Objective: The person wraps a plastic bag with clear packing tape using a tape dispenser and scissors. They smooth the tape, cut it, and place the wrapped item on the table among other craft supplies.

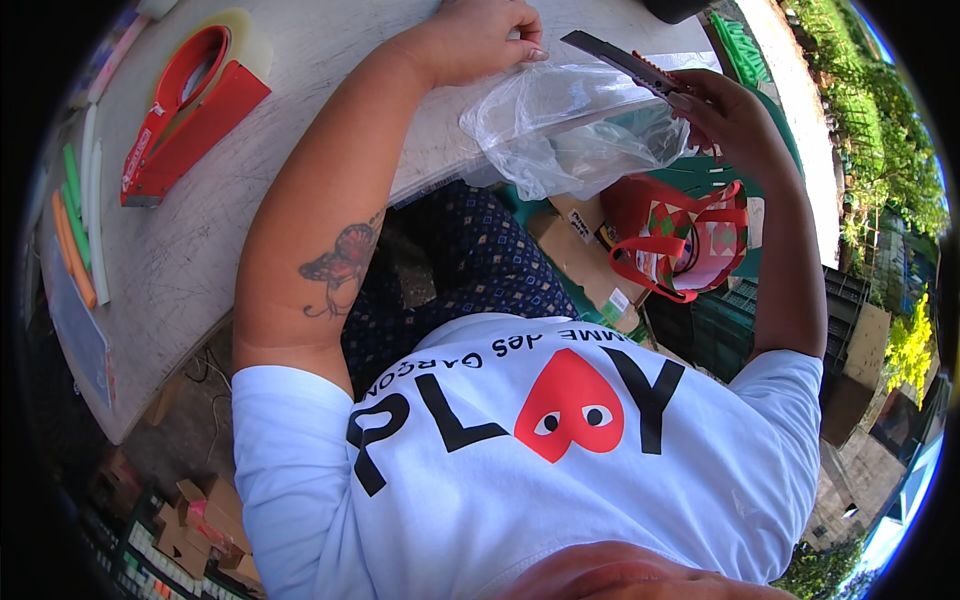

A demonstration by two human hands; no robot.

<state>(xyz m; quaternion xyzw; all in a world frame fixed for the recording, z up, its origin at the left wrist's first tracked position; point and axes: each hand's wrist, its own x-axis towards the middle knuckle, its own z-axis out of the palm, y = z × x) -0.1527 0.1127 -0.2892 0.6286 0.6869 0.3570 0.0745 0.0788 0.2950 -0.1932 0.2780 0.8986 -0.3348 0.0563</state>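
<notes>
My left hand (487, 38) rests at the top of the table with its fingers curled, the fingertips pinching the upper edge of a clear plastic bag (570, 125). In my right hand (722, 108) is a utility knife (625, 62) with a dark body and its blade pointing up and left over the plastic. The bag lies crumpled across the table's edge, and part of it hangs down near my right fingers. Exactly how the right fingers meet the plastic is hidden.
On the worn white table (330, 60) lies a red tape dispenser (195, 130) with clear tape. Green, white and orange sticks (80, 225) line the left edge. Below are a red patterned bag (680, 240), cardboard (575, 250) and dark crates (715, 315).
</notes>
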